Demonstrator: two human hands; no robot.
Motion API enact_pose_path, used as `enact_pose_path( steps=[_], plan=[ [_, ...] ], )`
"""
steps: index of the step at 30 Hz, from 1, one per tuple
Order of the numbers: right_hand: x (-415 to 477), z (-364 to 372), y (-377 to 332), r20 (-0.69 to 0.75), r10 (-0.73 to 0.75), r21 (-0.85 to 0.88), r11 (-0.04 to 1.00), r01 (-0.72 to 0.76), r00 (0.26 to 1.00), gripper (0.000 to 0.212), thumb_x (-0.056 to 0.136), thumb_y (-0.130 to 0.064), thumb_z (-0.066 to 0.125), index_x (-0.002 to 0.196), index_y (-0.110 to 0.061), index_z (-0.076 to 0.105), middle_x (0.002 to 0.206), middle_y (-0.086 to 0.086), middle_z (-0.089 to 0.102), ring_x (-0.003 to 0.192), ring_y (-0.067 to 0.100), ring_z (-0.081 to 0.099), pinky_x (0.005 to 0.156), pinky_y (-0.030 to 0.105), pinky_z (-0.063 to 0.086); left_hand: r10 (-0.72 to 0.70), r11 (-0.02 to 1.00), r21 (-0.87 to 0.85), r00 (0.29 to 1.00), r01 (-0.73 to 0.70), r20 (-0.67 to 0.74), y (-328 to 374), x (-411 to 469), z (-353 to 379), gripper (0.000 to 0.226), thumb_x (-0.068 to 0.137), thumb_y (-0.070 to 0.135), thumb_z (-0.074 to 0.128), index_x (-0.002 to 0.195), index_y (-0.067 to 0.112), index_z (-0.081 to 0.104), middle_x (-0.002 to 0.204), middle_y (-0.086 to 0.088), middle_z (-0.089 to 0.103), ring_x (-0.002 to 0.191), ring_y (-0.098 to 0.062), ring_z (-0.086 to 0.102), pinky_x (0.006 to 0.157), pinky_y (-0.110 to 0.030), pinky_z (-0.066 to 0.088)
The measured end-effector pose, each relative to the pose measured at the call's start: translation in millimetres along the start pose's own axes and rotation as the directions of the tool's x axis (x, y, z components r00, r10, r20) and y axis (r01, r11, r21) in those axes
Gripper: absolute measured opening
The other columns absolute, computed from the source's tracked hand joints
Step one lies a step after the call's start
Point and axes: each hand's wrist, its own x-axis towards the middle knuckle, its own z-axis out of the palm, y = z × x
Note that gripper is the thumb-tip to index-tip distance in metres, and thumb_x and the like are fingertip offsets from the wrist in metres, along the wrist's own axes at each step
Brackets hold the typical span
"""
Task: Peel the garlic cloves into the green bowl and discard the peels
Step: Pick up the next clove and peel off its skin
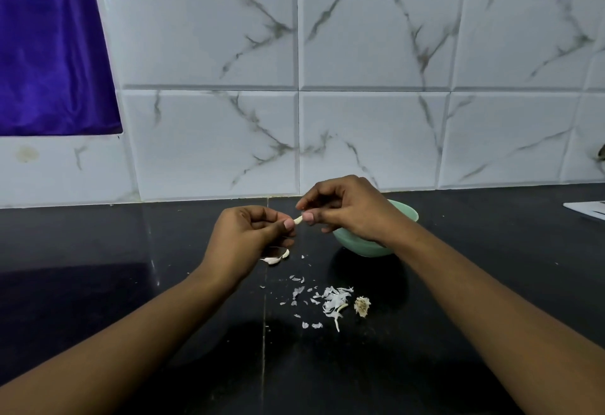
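Clove point(298, 219) pinched at both ends above table point(131, 283).
Left hand point(248, 237) and right hand point(347, 211) grip it; bowl point(358, 247) rim under right wrist; peels point(330, 300) nearer.

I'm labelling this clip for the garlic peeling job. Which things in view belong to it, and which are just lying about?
Part of the job:
garlic clove, pinched between left hand and right hand
green bowl
loose cloves
peels
root stub

Just lying about:
purple cloth
white sheet at the right edge
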Motion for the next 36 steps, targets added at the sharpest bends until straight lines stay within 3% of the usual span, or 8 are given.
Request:
enact_pose_path(
  steps=[5, 10, 17, 22, 25, 28, 31, 36],
  plan=[
    [0.0, 8.8, 1.7, -0.010, 0.050, -0.001, 0.999, -0.050, 0.999, 0.002, 0.082, -0.010, 0.072, 0.082, -0.011, 0.070, 0.069, 0.002, 0.069, 0.067, 0.008, 0.067, 0.060, 0.020, 0.053, 0.119, 0.980, 0.166, 0.992, -0.113, -0.029, 0.3, -1.5, -0.7, 0.002, 0.080, 0.011, 0.073, 0.081, 0.010, 0.071, 0.069, -0.008, 0.074, 0.068, -0.012, 0.072, 0.062, -0.023, 0.057],
    [0.1, 24.4, 2.3, -0.086, 0.164, 0.147, 0.978, -0.150, 0.983, 0.011, 0.085, -0.010, 0.068, 0.075, -0.007, 0.065, 0.062, 0.004, 0.064, 0.056, 0.011, 0.062, 0.057, 0.023, 0.053, 0.239, 0.930, 0.300, 0.970, -0.214, -0.051, 0.7, -2.3, -1.1, 0.009, 0.077, 0.012, 0.076, 0.076, 0.020, 0.072, 0.063, 0.004, 0.072, 0.059, 0.001, 0.066, 0.058, -0.010, 0.048],
    [1.2, 29.8, -0.3, -0.061, 0.355, 0.358, 0.880, -0.311, 0.933, 0.025, 0.091, -0.016, 0.061, 0.068, -0.008, 0.058, 0.049, -0.002, 0.055, 0.039, 0.007, 0.050, 0.049, 0.025, 0.053, 0.286, 0.922, 0.276, 0.958, -0.271, -0.017, 1.0, -5.4, 1.3, 0.008, 0.077, 0.011, 0.077, 0.079, 0.018, 0.073, 0.068, 0.004, 0.074, 0.068, -0.006, 0.071, 0.065, -0.017, 0.055],
    [1.7, 17.1, -4.8, -0.069, 0.427, 0.392, 0.843, -0.369, 0.902, 0.030, 0.090, -0.019, 0.062, 0.062, -0.009, 0.057, 0.047, -0.001, 0.048, 0.034, 0.007, 0.043, 0.051, 0.030, 0.055, 0.352, 0.889, 0.308, 0.936, -0.339, 0.013, 3.3, -9.1, 3.6, 0.006, 0.077, 0.013, 0.076, 0.080, 0.018, 0.074, 0.066, 0.006, 0.073, 0.064, -0.001, 0.069, 0.060, -0.011, 0.049],
    [1.5, -3.1, -6.9, -0.102, 0.364, 0.265, 0.907, -0.328, 0.926, 0.035, 0.088, -0.025, 0.066, 0.059, -0.009, 0.053, 0.044, -0.001, 0.046, 0.035, 0.009, 0.041, 0.053, 0.030, 0.054, 0.321, 0.916, 0.259, 0.947, -0.308, -0.011, 3.3, -7.6, 1.7, 0.005, 0.077, 0.012, 0.076, 0.081, 0.014, 0.074, 0.067, 0.003, 0.073, 0.066, -0.003, 0.070, 0.061, -0.011, 0.050],
    [-2.3, -17.3, -10.6, 0.050, 0.237, 0.136, 0.961, -0.242, 0.970, 0.012, 0.083, -0.014, 0.071, 0.081, -0.007, 0.061, 0.063, -0.001, 0.060, 0.055, 0.010, 0.060, 0.055, 0.025, 0.054, 0.257, 0.952, 0.179, 0.966, -0.247, -0.034, 3.3, -5.9, 1.0, 0.004, 0.078, 0.009, 0.074, 0.082, 0.010, 0.073, 0.066, -0.002, 0.073, 0.065, -0.007, 0.071, 0.061, -0.014, 0.052],
    [-3.0, -11.1, -7.7, 0.135, 0.165, 0.102, 0.979, -0.179, 0.977, 0.014, 0.082, -0.008, 0.070, 0.095, -0.006, 0.067, 0.075, 0.001, 0.067, 0.073, 0.010, 0.067, 0.058, 0.021, 0.054, 0.173, 0.982, 0.087, 0.984, -0.170, -0.028, 3.0, -4.3, 1.5, 0.002, 0.079, 0.006, 0.072, 0.080, 0.008, 0.071, 0.067, -0.009, 0.073, 0.066, -0.013, 0.072, 0.061, -0.018, 0.055],
    [-1.4, 8.9, -2.2, 0.053, 0.162, 0.164, 0.972, -0.169, 0.985, 0.004, 0.084, -0.006, 0.068, 0.080, -0.005, 0.067, 0.063, 0.001, 0.067, 0.057, 0.009, 0.064, 0.054, 0.018, 0.053, 0.179, 0.980, 0.092, 0.983, -0.176, -0.031, 1.3, -2.8, 0.7, 0.003, 0.079, 0.004, 0.073, 0.081, 0.005, 0.071, 0.067, -0.010, 0.073, 0.064, -0.010, 0.070, 0.060, -0.016, 0.053]
  ],
)
